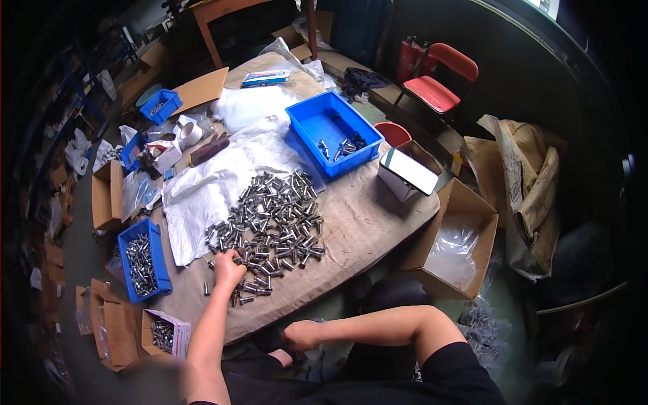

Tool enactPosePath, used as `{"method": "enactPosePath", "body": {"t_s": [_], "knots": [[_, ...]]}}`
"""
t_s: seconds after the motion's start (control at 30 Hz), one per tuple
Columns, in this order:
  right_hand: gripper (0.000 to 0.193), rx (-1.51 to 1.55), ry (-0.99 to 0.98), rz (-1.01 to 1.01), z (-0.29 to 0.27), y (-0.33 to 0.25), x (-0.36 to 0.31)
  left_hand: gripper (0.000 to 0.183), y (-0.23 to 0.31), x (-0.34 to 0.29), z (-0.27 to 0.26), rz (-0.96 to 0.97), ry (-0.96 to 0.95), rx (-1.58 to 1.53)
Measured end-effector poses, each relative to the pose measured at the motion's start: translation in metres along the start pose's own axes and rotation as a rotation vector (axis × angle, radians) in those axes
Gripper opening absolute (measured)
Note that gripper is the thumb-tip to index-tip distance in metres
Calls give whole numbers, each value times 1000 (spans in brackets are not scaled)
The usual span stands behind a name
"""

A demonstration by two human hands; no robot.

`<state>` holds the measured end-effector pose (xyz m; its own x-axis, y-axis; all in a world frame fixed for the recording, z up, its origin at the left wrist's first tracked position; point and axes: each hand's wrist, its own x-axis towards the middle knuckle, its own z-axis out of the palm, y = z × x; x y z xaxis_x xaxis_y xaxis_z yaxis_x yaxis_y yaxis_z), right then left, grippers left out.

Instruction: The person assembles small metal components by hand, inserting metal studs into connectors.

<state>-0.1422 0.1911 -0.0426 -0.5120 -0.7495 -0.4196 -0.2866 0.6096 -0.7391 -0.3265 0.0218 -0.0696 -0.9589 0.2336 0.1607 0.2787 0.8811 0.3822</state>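
A heap of shiny metal bolts (273, 219) is spread on the cloth-covered work surface (358, 216). At the heap's near left edge is my left hand (230, 268), its fingers drawn together on a bolt that they mostly hide. A few loose bolts lie around that hand, one (206, 289) standing apart to its left. My right hand (302, 335) is low in front of the surface's near edge, closed in a fist. Clear plastic (314, 352), apparently a bag, hangs just under its fingers; the grip itself is hidden.
A blue bin (368, 156) holding a few bolts stands at the heap's far side. Left are a blue bin (161, 253) and a small carton (182, 334), both with bolts. A phone (410, 170) rests on a box at right, near an open carton (442, 270) with plastic inside.
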Motion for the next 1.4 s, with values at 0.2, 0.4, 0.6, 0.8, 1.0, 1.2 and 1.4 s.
{"method": "enactPosePath", "body": {"t_s": [0.2, 0.4, 0.6, 0.8, 1.0, 1.2, 1.4], "knots": [[28, 87, 126, -21, 0, 9, -2, 26, -25, 6, -10, -846, -86, -1937], [29, 54, 13, -47, 3, 0, 2, 34, -39, -17, 14, -721, -165, -2948], [31, 39, 39, 3, -6, 7, 6, 61, 13, -7, 16, -762, 271, -3192], [32, 26, 66, -17, -9, 7, 5, 25, 16, -11, 5, -677, 219, -3126], [24, 312, 331, 18, -31, -6, -4, 16, 34, -69, -38, -723, 143, -2858], [22, 1008, 556, -107, -29, -48, -13, 15, 73, -150, -65, -580, 372, -2609], [25, 850, 723, -127, 22, -66, -2, 19, 91, -204, -61, -594, 504, -2443]]}}
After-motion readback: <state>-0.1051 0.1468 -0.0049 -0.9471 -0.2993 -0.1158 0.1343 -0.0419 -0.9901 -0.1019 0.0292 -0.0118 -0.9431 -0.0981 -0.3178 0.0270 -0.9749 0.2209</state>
